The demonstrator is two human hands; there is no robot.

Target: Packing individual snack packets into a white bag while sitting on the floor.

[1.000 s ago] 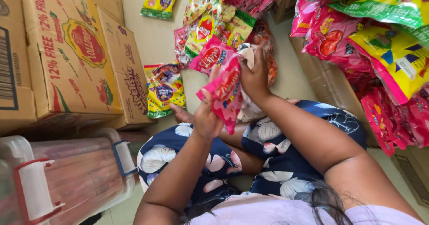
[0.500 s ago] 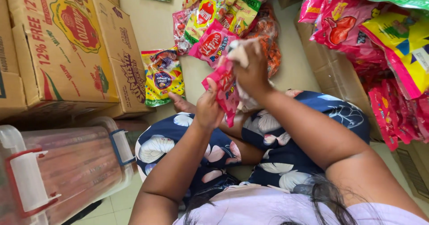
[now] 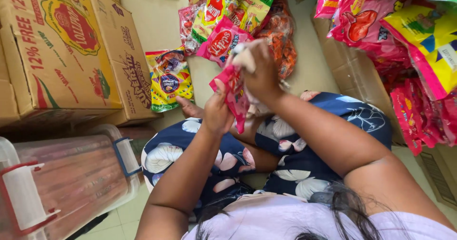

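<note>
Left hand: the left hand (image 3: 217,112) is sitting at centre frame, fingers curled and gripping the lower edge of a pink packet (image 3: 235,95) — thumb pressing on the front face.
Right hand: the right hand (image 3: 261,73) is sitting just above and right of the left, clenched over the packet's top edge; a pale cloth (image 3: 243,59) is bunching out of the fist at its upper left.
Pink packet: it is hanging tilted between the two hands at centre frame, over the lap, touching both.
Lap: the person is sitting cross-legged on the floor (image 3: 159,28) in a dark blue skirt (image 3: 304,147) with pale flowers; one bare foot (image 3: 189,108) is showing left of the packet.
Floor pile: a heap of packets (image 3: 228,16) is lying in the upper centre — pink, yellow, green and orange, overlapping.
Yellow packet: a single yellow packet (image 3: 169,80) is lying flat left of centre, just beside the boxes.
Boxes: brown cartons (image 3: 71,49) are filling the upper left of the frame.
Tub: a clear tub (image 3: 71,183) with red and blue clips is standing at lower left, lid on.
Right side: more packets (image 3: 404,35) are stacking on another carton (image 3: 350,85) along the right edge, well apart from the hands.
</note>
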